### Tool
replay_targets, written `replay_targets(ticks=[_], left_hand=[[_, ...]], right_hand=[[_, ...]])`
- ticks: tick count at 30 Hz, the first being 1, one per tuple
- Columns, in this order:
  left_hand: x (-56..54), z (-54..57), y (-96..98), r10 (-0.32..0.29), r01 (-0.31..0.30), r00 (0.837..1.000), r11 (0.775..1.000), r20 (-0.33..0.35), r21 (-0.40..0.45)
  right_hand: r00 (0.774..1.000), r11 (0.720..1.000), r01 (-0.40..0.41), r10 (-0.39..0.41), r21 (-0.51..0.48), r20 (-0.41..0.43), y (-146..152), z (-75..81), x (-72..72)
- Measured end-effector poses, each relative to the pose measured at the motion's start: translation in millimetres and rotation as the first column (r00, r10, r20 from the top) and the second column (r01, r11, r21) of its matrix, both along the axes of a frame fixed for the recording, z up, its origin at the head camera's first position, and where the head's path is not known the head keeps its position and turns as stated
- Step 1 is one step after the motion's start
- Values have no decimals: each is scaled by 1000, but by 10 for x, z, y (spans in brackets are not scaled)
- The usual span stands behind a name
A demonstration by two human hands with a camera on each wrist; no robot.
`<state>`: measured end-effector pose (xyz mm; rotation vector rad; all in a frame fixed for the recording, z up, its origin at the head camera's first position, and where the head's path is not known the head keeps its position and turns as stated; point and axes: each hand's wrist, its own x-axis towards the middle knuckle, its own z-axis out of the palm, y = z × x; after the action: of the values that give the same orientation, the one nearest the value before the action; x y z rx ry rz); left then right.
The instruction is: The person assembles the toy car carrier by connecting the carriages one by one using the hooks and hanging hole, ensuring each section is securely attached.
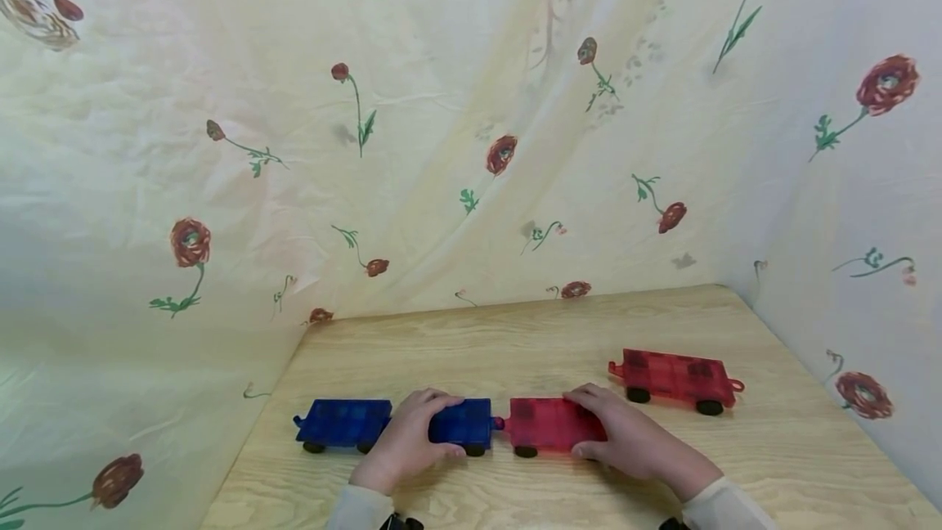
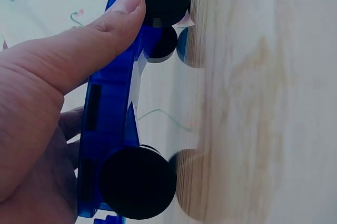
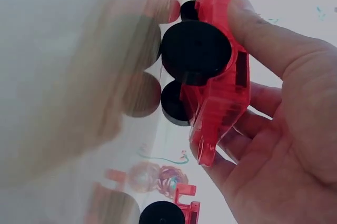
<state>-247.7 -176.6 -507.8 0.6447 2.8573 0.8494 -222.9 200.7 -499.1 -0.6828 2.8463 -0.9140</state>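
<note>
Left hand (image 1: 407, 440) curls round blue wagon (image 1: 468, 422), right hand (image 1: 629, 437) round red wagon (image 1: 542, 424), apparently hooked together

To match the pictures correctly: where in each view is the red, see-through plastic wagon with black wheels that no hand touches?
Head: the wagon is right of centre, beyond the right hand.
Left wrist: not visible.
Right wrist: cut off at the bottom edge; a black wheel and red hook show.
Shared landmark: the pale wood-grain tabletop, low in head, right in left wrist, left in right wrist.
</note>
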Motion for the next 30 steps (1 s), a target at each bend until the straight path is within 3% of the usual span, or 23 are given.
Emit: replay_targets(ticks=[13,20,30], left_hand=[[-36,-33,-159,58,-60,997,997,53,40],[-56,-16,-265,69,-72,996,996,55,53],[-71,-12,-310,92,-95,994,995,67,44]], right_hand=[[999,997,34,-35,74,9,-67,34,-138],[1000,998,-5,4,63,22,-111,24,-187],[999,999,-2,0,54,45,-149,2,-230]])
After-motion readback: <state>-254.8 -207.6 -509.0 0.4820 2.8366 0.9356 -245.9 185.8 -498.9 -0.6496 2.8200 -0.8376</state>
